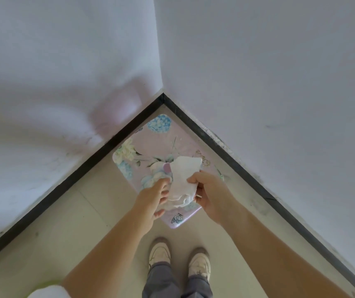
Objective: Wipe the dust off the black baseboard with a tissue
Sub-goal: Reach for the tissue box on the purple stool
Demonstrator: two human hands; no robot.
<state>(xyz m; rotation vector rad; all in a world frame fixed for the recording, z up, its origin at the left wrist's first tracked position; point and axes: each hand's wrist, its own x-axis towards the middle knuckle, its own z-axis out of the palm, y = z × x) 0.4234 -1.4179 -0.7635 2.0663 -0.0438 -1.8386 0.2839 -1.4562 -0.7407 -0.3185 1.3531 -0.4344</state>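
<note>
1. One crumpled white paper tissue is recorded, held between both hands near the middle of the view. Its long axis runs from 7 o'clock to 1 o'clock, with the broader free end pointing to 1 o'clock and the bunched end at 7 o'clock.
2. The left hand is found at 9 o'clock of the tissue. Its fingers are curled and the tissue's near edge is pinched by the thumb and fingertips.
3. The right hand is found at 3 o'clock of the tissue. The thumb is laid over the tissue's edge and the sheet is gripped against the fingers beneath.
4. One narrow black baseboard is noted in two runs, joined at a corner at 12 o'clock of the tissue. One run extends toward 8 o'clock, the other toward 4 o'clock. Pale specks are seen along the upper edge of the 4 o'clock run.
5. The tissue is seen apart from both runs, in front of one pink flower-printed rectangular mat, which lies on the cream tiled floor in the corner.
6. Two plain white walls are counted above the baseboard.
7. Two pale lace-up shoes are seen at 6 o'clock, below grey trouser legs.
</note>
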